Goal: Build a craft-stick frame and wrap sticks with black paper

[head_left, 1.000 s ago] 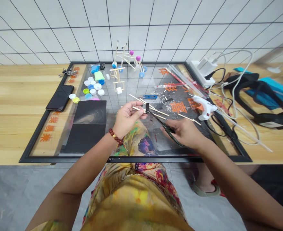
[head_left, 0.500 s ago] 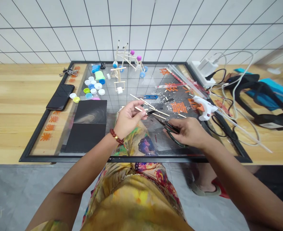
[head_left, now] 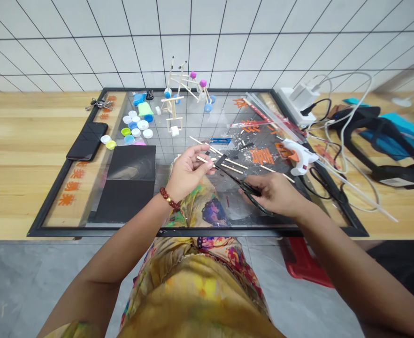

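Note:
My left hand (head_left: pixel 187 171) is closed in a pinch on a thin wooden stick (head_left: pixel 207 161) above the middle of the glass-topped frame (head_left: pixel 207 232). My right hand (head_left: pixel 275 193) grips black scissors (head_left: pixel 242 185), whose blades reach up and left to a small black piece (head_left: pixel 220 161) at the stick's end. More sticks (head_left: pixel 235 163) lie on the glass just beyond the two hands.
Black sheets (head_left: pixel 127 183) lie at the left, with a phone (head_left: pixel 87 141), coloured bottle caps (head_left: pixel 134 127) and stick models (head_left: pixel 186 89) behind. A white glue gun (head_left: pixel 300 155), cables, a power strip (head_left: pixel 300 98) and a dark bag (head_left: pixel 379 141) crowd the right. A red stool (head_left: pixel 303 263) stands below.
The scissor blades closed and reopened at the stick's end while both hands stayed almost in place. A foot under the table at the right has gone, and the red stool now shows there.

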